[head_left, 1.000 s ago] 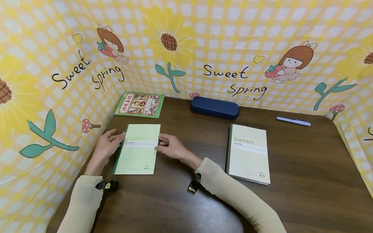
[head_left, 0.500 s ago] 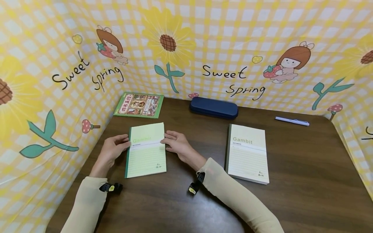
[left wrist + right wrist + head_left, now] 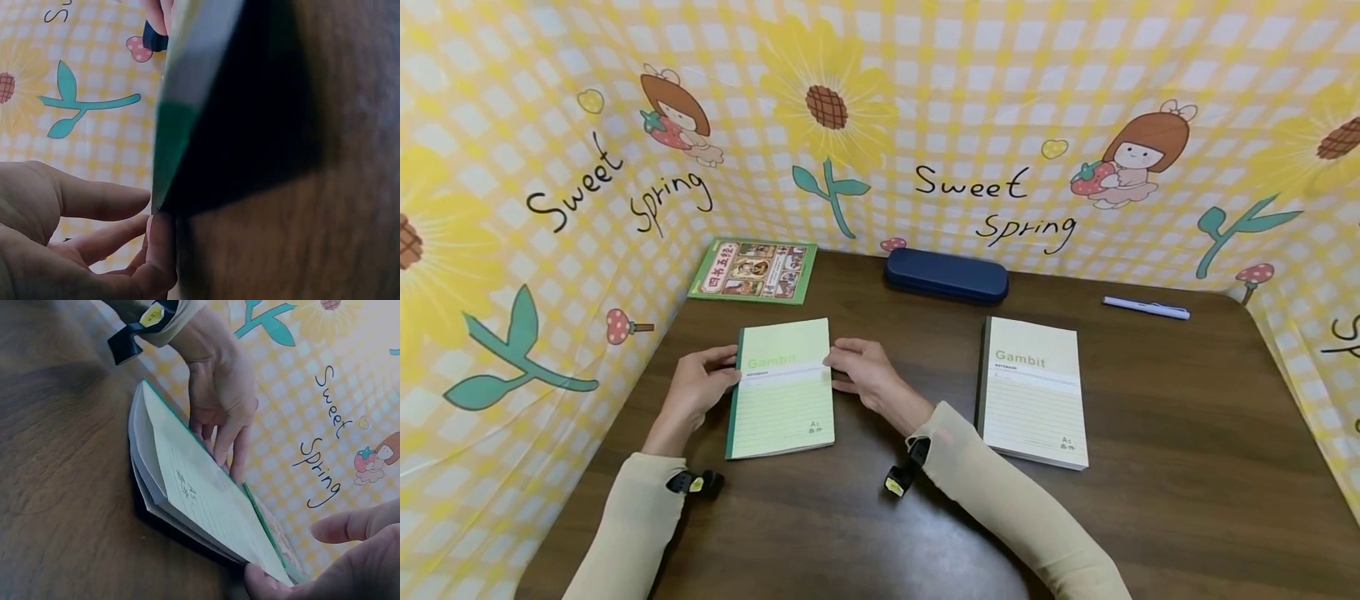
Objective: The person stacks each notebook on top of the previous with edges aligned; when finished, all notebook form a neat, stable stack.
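A pale green notebook with a dark green spine is between my hands on the left part of the table. My left hand grips its spine edge. On the opposite edge, my right hand holds it with the fingertips. In the right wrist view the notebook is tilted, and its lower page corner is slightly parted. Dark shadow lies under it in the left wrist view, where the left fingertips meet the spine. How far it is off the table is hard to tell.
A thicker stack of white Gambit notebooks lies to the right. Behind are a green picture-covered book, a dark blue case and a pale pen. Yellow checked cloth walls the table's back and sides.
Both hands have moved the green notebook to the right, away from the left cloth wall, turning it slightly. In the last half second it has shifted only a little. The other things stay put.
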Tool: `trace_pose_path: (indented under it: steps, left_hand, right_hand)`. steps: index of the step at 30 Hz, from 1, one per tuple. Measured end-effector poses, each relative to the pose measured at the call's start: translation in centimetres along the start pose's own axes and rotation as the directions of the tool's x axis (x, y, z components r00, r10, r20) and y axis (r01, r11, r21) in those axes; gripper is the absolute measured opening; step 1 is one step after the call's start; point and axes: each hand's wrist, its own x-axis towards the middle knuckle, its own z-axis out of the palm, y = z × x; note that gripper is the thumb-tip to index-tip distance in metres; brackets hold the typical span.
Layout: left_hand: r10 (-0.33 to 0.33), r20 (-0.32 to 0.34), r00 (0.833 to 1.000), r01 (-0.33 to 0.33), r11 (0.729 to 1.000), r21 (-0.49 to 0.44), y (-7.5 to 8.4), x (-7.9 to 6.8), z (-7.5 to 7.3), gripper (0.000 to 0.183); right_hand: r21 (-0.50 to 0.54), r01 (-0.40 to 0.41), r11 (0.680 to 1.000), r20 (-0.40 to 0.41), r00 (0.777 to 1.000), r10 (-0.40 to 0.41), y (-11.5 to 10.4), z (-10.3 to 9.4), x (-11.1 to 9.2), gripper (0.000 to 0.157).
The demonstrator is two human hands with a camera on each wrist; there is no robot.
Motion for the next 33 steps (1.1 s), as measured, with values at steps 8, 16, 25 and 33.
trace_pose_path:
  steps: [8, 16, 25, 33]
  left_hand:
    - [0.017, 0.022, 1.000, -0.017, 1.000, -0.015, 0.2, -0.1, 0.4, 0.054]
    - [0.031, 0.075, 0.997, -0.030, 1.000, -0.006, 0.5, -0.5, 0.8, 0.054]
    - [0.045, 0.090, 0.995, -0.040, 0.998, -0.058, 1.0, -0.7, 1.7, 0.054]
    - [0.063, 0.087, 0.994, -0.053, 0.993, -0.109, 1.9, -0.5, 2.2, 0.053]
  right_hand:
    - [-0.008, -0.022, 1.000, 0.014, 1.000, 0.022, -0.3, -0.9, 0.2, 0.058]
    - [-0.065, 0.047, 0.997, 0.024, 0.999, -0.045, 0.2, -1.2, 0.5, 0.052]
    - [-0.395, 0.200, 0.897, -0.065, 0.968, -0.244, 0.8, -1.7, 0.5, 0.044]
    - [-0.417, 0.262, 0.870, -0.073, 0.945, -0.320, 0.8, -3.3, 0.6, 0.047]
